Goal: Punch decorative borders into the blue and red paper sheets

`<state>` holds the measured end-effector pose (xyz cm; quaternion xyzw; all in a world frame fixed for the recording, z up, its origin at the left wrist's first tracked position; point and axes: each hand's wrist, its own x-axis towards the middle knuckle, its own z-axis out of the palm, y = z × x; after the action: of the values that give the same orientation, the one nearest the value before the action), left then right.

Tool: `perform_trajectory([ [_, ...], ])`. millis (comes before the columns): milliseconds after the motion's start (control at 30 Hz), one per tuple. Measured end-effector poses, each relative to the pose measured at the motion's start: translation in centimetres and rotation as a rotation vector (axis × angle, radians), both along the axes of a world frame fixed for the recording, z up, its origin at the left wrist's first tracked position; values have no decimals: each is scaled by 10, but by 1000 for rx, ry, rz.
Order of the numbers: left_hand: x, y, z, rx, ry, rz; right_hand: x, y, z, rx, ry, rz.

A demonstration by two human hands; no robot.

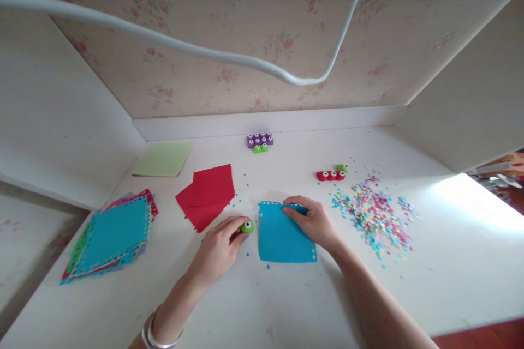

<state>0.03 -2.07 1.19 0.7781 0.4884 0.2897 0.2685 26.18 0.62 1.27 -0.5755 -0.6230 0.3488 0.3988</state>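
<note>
My left hand (219, 245) is closed around a small green craft paper punch (247, 226) with a white top, just left of a blue paper sheet (282, 237). The sheet lies on the white table with punched holes along its top edge, part of its left edge and its lower right side. Its upper right part is gripped by my right hand (309, 218), the thumb on top and the other fingers at the far edge. A slim gap separates the punch from the sheet's left edge.
Red sheets (215, 191) lie left of centre, beside a stack of hole-edged sheets (117, 237) and pale green paper (164, 159). Purple punches (260, 139) stand at the back, red punches (331, 175) to the right. Confetti (379, 215) is scattered right. A white cable (213, 54) hangs in front.
</note>
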Motion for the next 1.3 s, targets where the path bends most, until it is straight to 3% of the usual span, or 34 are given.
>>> perform_trajectory([
  [133,-2,-1,-2,-95,-16,42,0,-1,-1,-81,44,-27],
  [400,-2,-1,-4,-154,-70,6,0,-2,-5,-200,111,-50],
  [1300,-1,-2,-6,-5,14,-64,0,-1,-3,-139,80,-41],
])
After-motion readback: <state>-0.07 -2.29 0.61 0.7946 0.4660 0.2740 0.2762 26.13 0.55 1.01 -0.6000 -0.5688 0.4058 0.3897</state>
